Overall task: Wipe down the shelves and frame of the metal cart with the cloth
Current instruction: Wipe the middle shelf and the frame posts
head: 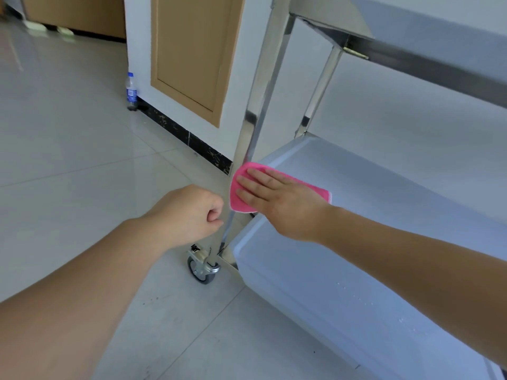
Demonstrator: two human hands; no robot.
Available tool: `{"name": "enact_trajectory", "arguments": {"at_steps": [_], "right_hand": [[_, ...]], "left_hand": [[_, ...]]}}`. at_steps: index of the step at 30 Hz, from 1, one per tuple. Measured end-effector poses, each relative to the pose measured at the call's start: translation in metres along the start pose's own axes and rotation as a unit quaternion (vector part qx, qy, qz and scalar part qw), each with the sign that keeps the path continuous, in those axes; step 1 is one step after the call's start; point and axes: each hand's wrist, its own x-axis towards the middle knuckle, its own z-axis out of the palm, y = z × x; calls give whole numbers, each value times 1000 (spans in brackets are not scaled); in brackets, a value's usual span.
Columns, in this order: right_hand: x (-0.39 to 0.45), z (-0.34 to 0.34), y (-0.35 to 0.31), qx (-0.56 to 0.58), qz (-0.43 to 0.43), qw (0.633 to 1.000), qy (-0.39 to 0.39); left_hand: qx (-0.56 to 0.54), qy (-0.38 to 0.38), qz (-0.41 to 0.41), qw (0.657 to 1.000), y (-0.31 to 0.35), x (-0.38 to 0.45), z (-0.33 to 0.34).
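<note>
I see my right hand (277,204) lying flat, fingers (255,178) straight, pressing the pink cloth (315,187) onto the corner of the middle shelf (384,193) of the metal cart, against the upright post (263,86). My left hand (189,212) hovers beside the post, fingers curled, holding nothing.

The floor (82,138) around me was big pale glossy tiles with thin grout lines, shiny enough to catch the daylight glare. White wall (138,37) ahead of me had a black speckled baseboard (192,141) running along the bottom and a tan wood panel door (192,56) set into it. A plastic water bottle (131,91) with a blue cap and label was standing on the floor right at the wall's corner. Further back on the left there was more tan wood cabinetry (74,12), with a couple of pale slippers (64,30) sitting in front of it.
</note>
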Motion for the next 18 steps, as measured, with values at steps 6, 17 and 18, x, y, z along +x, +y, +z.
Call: {"name": "enact_trajectory", "arguments": {"at_steps": [6,17,18], "right_hand": [[43,4,-16,-211,17,977,-10],[3,14,-19,-242,46,969,-36],[-5,14,-19,-238,47,969,-38]], "left_hand": [[10,-36,-9,999,-16,-15,0],[-4,-101,58,993,8,-8,32],[-2,-107,67,992,13,-6,37]]}}
